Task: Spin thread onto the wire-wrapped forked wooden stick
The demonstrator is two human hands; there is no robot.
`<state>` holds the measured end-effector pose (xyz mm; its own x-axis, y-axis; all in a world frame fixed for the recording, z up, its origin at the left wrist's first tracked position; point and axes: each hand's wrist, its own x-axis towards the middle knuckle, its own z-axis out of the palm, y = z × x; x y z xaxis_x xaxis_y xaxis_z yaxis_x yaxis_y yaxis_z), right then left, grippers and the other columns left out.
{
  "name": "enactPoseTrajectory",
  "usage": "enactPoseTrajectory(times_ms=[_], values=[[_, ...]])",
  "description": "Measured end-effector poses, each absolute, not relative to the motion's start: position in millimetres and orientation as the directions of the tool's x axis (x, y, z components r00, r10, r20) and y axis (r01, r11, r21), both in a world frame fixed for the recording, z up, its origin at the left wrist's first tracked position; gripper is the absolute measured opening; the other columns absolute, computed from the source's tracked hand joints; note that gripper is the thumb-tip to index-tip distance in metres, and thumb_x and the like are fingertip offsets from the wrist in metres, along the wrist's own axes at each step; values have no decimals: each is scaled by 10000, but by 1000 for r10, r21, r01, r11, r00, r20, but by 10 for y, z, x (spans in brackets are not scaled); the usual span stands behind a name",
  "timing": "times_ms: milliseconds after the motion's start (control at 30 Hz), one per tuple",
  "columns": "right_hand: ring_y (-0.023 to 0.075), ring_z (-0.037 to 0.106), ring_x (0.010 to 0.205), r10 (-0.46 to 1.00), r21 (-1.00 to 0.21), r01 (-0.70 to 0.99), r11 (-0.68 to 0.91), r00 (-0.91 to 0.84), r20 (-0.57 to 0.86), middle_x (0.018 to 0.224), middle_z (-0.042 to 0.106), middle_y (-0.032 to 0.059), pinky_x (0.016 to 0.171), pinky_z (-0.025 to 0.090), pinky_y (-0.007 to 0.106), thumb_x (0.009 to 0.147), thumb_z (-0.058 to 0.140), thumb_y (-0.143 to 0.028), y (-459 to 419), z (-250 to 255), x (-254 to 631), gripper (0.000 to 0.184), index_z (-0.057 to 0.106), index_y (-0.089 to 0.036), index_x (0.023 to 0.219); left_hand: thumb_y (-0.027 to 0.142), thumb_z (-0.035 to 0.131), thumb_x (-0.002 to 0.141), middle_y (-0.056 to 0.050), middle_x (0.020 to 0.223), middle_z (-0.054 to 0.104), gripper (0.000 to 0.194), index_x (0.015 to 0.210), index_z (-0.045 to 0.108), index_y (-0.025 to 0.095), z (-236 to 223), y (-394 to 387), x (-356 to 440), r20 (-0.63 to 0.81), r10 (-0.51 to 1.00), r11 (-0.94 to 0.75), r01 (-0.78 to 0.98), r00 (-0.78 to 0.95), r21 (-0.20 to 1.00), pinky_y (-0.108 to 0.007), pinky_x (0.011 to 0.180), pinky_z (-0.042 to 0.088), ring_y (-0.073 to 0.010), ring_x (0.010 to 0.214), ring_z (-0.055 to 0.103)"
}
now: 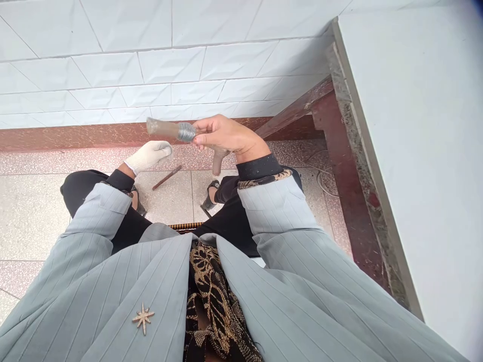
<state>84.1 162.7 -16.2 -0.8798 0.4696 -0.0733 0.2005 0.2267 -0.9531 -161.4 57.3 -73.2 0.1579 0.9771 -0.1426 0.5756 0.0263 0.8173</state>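
My right hand point(226, 134) is closed round a smooth, pale brown forked piece point(162, 128), which looks like wood. Grey metal wire point(186, 131) is wound in tight turns round one arm of it, next to my fingertips. That arm points left, and another stub of the piece point(218, 162) shows below my palm. My left hand point(149, 155), in a white knit glove, is closed a little below and left of the wire-wound arm, apart from it. Its fingers are curled together, and whatever they may hold is hidden.
A thin reddish-brown rod point(167, 178) lies on the speckled tile floor point(33, 211) between my feet. White wall tiles point(169, 65) rise in front. On the right stands a white-topped table point(422, 125) with a dark red frame point(339, 166). A loose thin wire point(320, 183) lies by its leg.
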Motion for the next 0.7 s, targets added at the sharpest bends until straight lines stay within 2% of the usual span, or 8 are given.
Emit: enactPoseTrajectory(times_ms=[67,133,300,400,467,567,633,700], values=[[115,522,677,654,-975,173,138,-755,-42,764,614,7,649,474,260,955,780,-444,1656,-199,825,324,603,-200,835,329,540,935,11,718,572,215,857,663,171,-765,543,-1574,-192,954,21,584,232,811,-278,687,431,-121,649,480],[124,536,665,760,-979,181,88,-648,-51,764,609,20,634,493,264,989,742,-497,1698,-254,791,386,555,-217,800,342,539,937,1,752,602,224,856,664,175,-775,510,-1545,-204,936,-12,601,288,799,-281,710,445,-128,681,508],[151,594,732,833,-963,260,70,-547,-87,819,640,37,676,528,272,1009,707,-538,1791,-400,702,371,557,-235,854,397,528,940,-28,841,689,288,931,713,176,-730,459,-1562,-214,907,-71,632,364,772,-296,745,489,-155,745,592],[170,605,769,859,-914,387,124,-503,-96,844,657,50,702,522,289,1039,654,-459,1800,-482,645,262,591,-230,929,415,528,942,-35,876,724,322,955,741,173,-654,435,-1586,-199,902,-104,642,382,759,-305,789,513,-166,795,628],[197,620,797,859,-815,532,228,-504,-89,871,681,74,739,511,327,1046,611,-359,1781,-511,607,165,636,-207,987,418,539,935,-33,885,739,325,957,753,175,-595,416,-1588,-202,899,-122,666,388,736,-308,816,521,-174,824,644],[259,656,910,806,-563,695,447,-587,-84,972,728,139,839,481,387,1014,614,-259,1720,-510,557,141,710,-157,1028,429,540,931,-23,875,740,332,956,758,180,-532,387,-1586,-218,885,-148,691,412,708,-312,848,523,-175,827,646],[292,663,978,742,-405,718,566,-658,-129,1022,742,177,874,459,404,989,645,-233,1672,-499,531,149,751,-132,1014,435,527,934,-23,869,735,342,945,752,178,-522,372,-1597,-204,887,-164,696,414,699,-316,853,520,-175,822,643],[293,663,979,663,-315,691,651,-719,-208,1006,749,178,856,444,400,959,681,-205,1630,-492,516,127,783,-130,971,429,516,936,-30,881,735,341,936,743,175,-529,363,-1619,-171,908,-168,705,383,689,-318,842,514,-177,828,643]])
